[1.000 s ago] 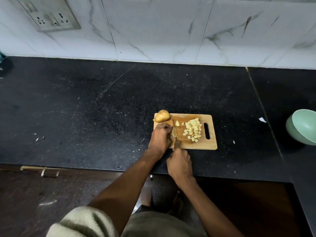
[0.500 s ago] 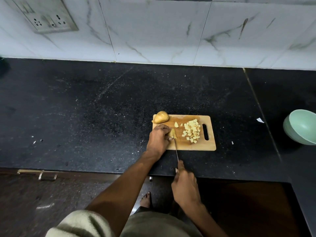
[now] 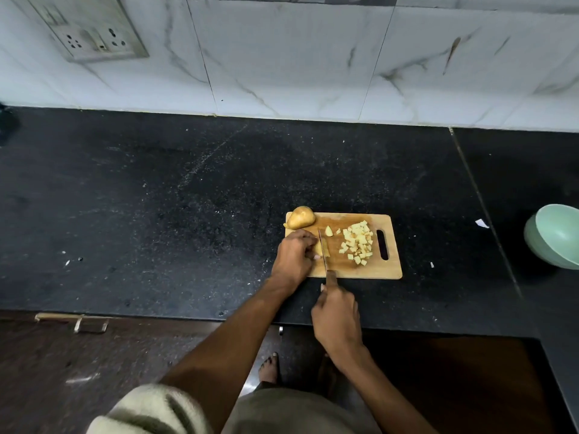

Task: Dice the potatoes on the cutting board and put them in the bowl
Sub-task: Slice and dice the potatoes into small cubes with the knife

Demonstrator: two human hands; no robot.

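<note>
Left hand (image 3: 294,252) fingers curled, pinning potato piece (image 3: 323,247) on cutting board (image 3: 354,270). Right hand (image 3: 336,311) fingers clenched on knife (image 3: 322,249); blade runs away from them, flush beside left fingertips. Dice pile (image 3: 357,242) right of blade. Bowl (image 3: 557,236) far right, well apart on the bench.

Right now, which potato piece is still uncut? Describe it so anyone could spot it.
Find the wooden cutting board on the black counter. The uncut potato sits at its far left corner. Unlike the pale diced cubes nearby, it is large, rounded and skin-on.
</note>
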